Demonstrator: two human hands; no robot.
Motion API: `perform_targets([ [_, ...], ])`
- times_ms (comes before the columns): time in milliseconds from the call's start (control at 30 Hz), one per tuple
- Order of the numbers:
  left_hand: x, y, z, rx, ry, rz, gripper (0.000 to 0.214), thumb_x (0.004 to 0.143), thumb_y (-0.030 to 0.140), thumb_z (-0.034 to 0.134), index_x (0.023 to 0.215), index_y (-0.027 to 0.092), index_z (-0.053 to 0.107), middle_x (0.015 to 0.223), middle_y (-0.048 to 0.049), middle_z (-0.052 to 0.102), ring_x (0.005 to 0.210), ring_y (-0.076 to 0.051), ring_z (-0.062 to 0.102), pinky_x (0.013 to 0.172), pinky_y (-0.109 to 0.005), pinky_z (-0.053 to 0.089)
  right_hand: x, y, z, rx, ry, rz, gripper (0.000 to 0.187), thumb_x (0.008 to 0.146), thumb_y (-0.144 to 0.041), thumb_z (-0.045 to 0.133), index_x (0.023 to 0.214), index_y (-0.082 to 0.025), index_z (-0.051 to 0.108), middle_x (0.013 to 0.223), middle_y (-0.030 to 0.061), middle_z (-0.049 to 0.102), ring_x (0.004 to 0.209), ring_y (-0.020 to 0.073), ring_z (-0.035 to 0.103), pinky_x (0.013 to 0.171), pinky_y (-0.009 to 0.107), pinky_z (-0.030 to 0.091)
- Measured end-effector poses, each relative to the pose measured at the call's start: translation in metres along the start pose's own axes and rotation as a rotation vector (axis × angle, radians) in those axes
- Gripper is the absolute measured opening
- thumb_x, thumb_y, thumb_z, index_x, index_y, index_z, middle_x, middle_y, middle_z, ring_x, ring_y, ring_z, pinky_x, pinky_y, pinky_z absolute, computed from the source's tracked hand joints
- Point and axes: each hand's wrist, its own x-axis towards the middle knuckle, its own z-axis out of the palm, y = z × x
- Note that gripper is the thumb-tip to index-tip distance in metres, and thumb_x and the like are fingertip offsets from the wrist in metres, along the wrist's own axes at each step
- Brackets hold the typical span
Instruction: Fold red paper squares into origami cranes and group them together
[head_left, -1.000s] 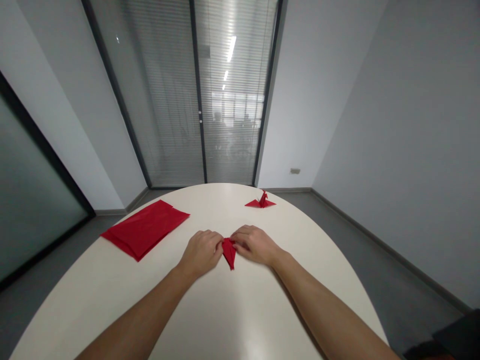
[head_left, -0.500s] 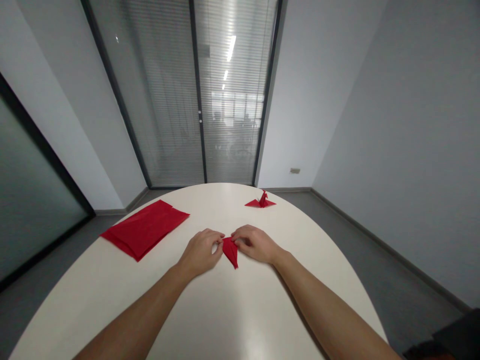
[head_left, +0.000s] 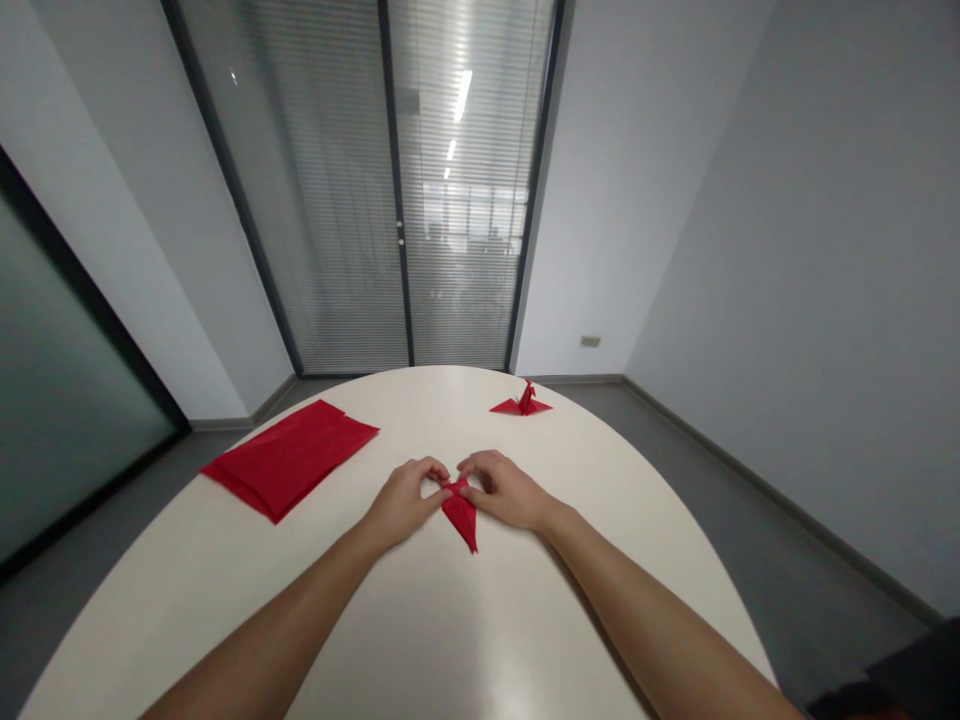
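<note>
A small folded piece of red paper (head_left: 460,514) lies in front of me, its narrow tip pointing toward me. My left hand (head_left: 406,500) pinches its upper left edge between thumb and fingers. On the other side, my right hand (head_left: 507,490) grips the upper right edge the same way, with the thumb on top of the paper. The fingertips hide part of the far end, so its folds there cannot be made out. Beyond my right hand stands a finished red paper crane (head_left: 523,402) with its wings spread.
Several sheets of red paper (head_left: 292,455) lie stacked at the left edge of the round white table (head_left: 405,640). Behind the table are a glass partition with blinds (head_left: 465,300) and grey walls. A dark object (head_left: 915,675) shows at the lower right.
The folded paper has shifted slightly toward me, and more of its far end shows. Both thumbs have moved onto its top, with the index fingers lifted a little behind.
</note>
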Motion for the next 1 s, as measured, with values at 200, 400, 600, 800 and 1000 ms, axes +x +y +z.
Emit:
perform_targets([
  [200,0.0,0.006,-0.001,-0.138,-0.021,-0.006,0.013,0.076,0.022,0.07,0.089,0.02,0.066,0.089,-0.003,0.072,0.088,-0.02,0.066,0.086,-0.033,0.051,0.001,0.008,0.004,0.284,-0.087,0.191,0.017,0.085,-0.031,0.068,0.096,-0.018,0.071,0.09,0.0046,0.071,0.077,0.0168,0.062,0.071,0.029,0.046],
  [400,0.003,0.009,0.0,-0.222,-0.032,-0.052,0.019,0.081,0.03,0.067,0.096,0.019,0.072,0.094,-0.0061,0.075,0.09,-0.022,0.069,0.088,-0.035,0.052,0.004,0.003,0.005,0.585,-0.003,0.253,0.03,0.078,-0.034,0.078,0.102,-0.018,0.068,0.089,0.0041,0.072,0.085,0.0192,0.067,0.079,0.032,0.049],
  [600,0.006,0.012,-0.001,-0.265,0.131,-0.09,0.019,0.078,0.034,0.069,0.087,0.018,0.073,0.084,-0.0053,0.076,0.08,-0.021,0.068,0.081,-0.033,0.052,0.008,0.002,0.005,0.764,0.049,0.293,0.041,0.075,-0.037,0.08,0.108,-0.017,0.069,0.088,0.0059,0.076,0.08,0.0188,0.068,0.079,0.033,0.05],
  [800,0.005,0.011,0.003,-0.36,0.046,-0.147,0.028,0.075,0.036,0.071,0.094,0.016,0.074,0.084,-0.0061,0.076,0.077,-0.02,0.068,0.077,-0.032,0.052,0.01,0.004,0.003,0.787,0.111,0.374,0.036,0.078,-0.044,0.077,0.099,-0.015,0.074,0.086,0.0072,0.077,0.071,0.0175,0.067,0.066,0.029,0.048],
  [1000,0.001,0.014,0.004,-0.246,0.067,-0.118,0.028,0.082,0.039,0.065,0.095,0.017,0.075,0.087,-0.0058,0.076,0.079,-0.02,0.067,0.073,-0.03,0.05,0.01,-0.005,-0.002,0.664,0.084,0.278,0.032,0.081,-0.045,0.074,0.094,-0.016,0.076,0.087,0.0065,0.076,0.077,0.0194,0.067,0.073,0.032,0.05],
])
